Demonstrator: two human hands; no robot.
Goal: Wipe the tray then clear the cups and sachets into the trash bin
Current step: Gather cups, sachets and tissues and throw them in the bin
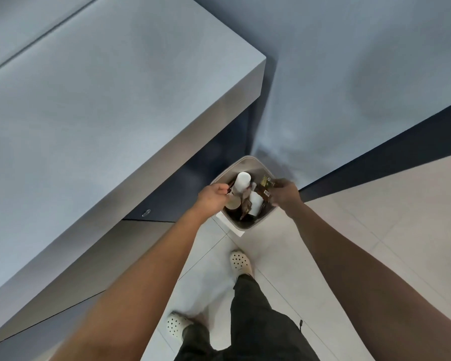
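Note:
A small beige trash bin stands on the floor at the corner of the grey counter. Inside lie a white paper cup and crumpled brown sachets. My left hand is over the bin's left rim, fingers curled round another white cup that tilts into the bin. At the right rim my right hand pinches brown and gold sachets over the opening. The tray is not in view.
The grey counter fills the left half, its corner just above the bin. A grey wall with a dark skirting runs to the right. My feet in white clogs stand on pale floor tiles just before the bin.

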